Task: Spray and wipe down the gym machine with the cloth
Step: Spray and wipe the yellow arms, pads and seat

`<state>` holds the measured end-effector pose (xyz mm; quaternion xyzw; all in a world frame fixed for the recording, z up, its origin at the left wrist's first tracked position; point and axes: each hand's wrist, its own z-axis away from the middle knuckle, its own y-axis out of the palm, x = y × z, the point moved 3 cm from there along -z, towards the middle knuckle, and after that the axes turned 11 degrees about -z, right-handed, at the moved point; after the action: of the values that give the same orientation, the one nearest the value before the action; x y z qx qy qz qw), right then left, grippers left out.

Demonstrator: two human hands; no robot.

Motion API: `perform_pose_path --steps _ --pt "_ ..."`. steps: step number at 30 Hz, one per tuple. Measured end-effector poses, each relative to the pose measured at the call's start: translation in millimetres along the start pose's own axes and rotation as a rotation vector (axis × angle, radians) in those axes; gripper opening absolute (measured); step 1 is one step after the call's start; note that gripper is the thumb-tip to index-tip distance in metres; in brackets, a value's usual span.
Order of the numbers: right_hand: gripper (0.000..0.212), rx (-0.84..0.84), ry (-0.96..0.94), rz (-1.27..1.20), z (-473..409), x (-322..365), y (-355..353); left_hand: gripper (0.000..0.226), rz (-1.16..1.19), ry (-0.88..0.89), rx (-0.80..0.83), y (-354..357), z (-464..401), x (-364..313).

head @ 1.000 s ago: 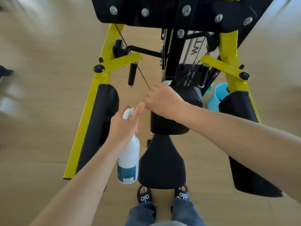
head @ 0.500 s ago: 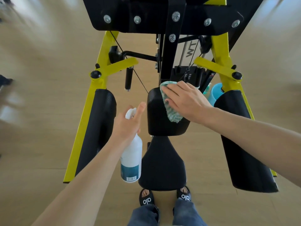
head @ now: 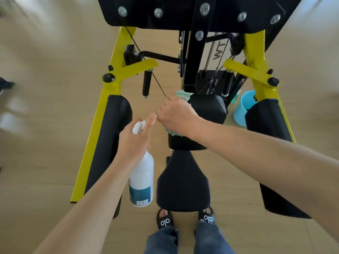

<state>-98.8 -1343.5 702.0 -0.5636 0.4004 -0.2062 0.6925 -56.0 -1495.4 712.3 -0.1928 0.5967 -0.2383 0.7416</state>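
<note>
Our right hand [head: 177, 114] presses the green cloth [head: 183, 94] against the left edge of the black back pad [head: 207, 110] — fingers curled over the cloth. Our left hand [head: 134, 142] grips the white spray bottle [head: 142, 182] by its neck, just beside the seat [head: 183, 182]. Bare floor [head: 45, 125] lies open left of the yellow frame [head: 95, 129]; a blue bucket [head: 243, 109] sits at the right.

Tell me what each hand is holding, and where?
Left hand grips the spray bottle by its neck. Right hand holds the cloth bunched against the back pad.
</note>
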Motion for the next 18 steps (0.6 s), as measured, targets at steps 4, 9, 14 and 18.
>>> perform_pose_path --steps 4,9,14,18 --pt "0.036 -0.101 0.036 -0.047 29 -20 2 0.072 -0.012 0.0 0.011 2 -2 -3" --pt "0.069 -0.207 0.342 -0.137 104 -52 20 0.074 -0.042 -0.017 0.099 18 1 -11" --pt "0.067 -0.188 0.438 -0.145 103 -44 14 0.05 -0.047 -0.018 0.158 29 -4 -25" --pt "0.06 -0.259 0.253 -0.184 50 -44 11 0.045 -0.012 -0.016 0.097 33 -13 -45"
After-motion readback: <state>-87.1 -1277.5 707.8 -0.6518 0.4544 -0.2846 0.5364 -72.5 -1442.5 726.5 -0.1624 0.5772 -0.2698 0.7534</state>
